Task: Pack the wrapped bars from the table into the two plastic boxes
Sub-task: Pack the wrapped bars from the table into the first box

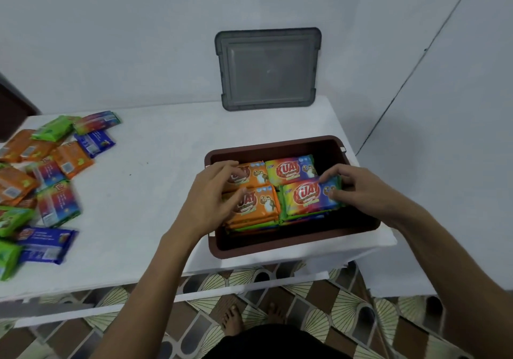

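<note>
A brown plastic box (pixel 291 243) stands at the table's right front corner, holding stacks of wrapped bars. Two orange bars lie on top at the left, the nearer orange bar (pixel 261 204) under my left hand (pixel 213 200), whose fingers and thumb curl over the two orange bars. Two rainbow bars lie on the right. My right hand (pixel 358 189) pinches the right end of the near rainbow bar (pixel 308 197); the far rainbow bar (pixel 291 169) is untouched. A loose heap of wrapped bars (pixel 47 181) in orange, green, blue and rainbow wrappers lies at the table's left.
A grey box lid (pixel 268 68) leans against the wall behind the brown box. The white table (pixel 147 192) ends just right of the box and close to me. My bare feet stand on a patterned tile floor (pixel 319 297) below.
</note>
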{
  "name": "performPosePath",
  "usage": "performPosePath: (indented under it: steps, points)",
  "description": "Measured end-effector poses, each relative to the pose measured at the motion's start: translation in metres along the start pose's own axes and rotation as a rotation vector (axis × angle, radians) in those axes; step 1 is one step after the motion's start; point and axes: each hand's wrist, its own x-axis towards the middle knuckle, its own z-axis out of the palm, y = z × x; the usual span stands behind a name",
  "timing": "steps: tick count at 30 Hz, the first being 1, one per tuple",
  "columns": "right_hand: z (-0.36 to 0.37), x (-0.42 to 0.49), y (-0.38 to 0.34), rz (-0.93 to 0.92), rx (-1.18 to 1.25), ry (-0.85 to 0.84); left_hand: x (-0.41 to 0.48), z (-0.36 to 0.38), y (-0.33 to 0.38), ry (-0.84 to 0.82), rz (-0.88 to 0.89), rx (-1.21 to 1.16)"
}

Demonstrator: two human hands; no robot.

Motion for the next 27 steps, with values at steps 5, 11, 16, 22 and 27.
performPosePath:
  steps: [5,11,16,22,27]
  points:
    - [0.02,0.015,0.004,-0.011,-0.266,0.055,-0.001,0.004,-0.002,0.016,0.001,0.039]
    - [0.037,0.02,0.009,-0.14,-0.655,0.141,0.001,0.007,-0.003,0.03,-0.021,0.057]
    - [0.029,0.022,0.005,-0.157,-0.614,0.028,0.002,0.005,-0.001,0.052,-0.019,0.009]
    - [-0.001,0.05,-0.019,-0.286,-0.589,0.098,0.022,-0.005,0.006,0.171,-0.07,-0.049]
    - [-0.022,0.105,-0.048,-0.422,-0.432,0.328,0.078,-0.019,0.0,0.288,-0.147,-0.172]
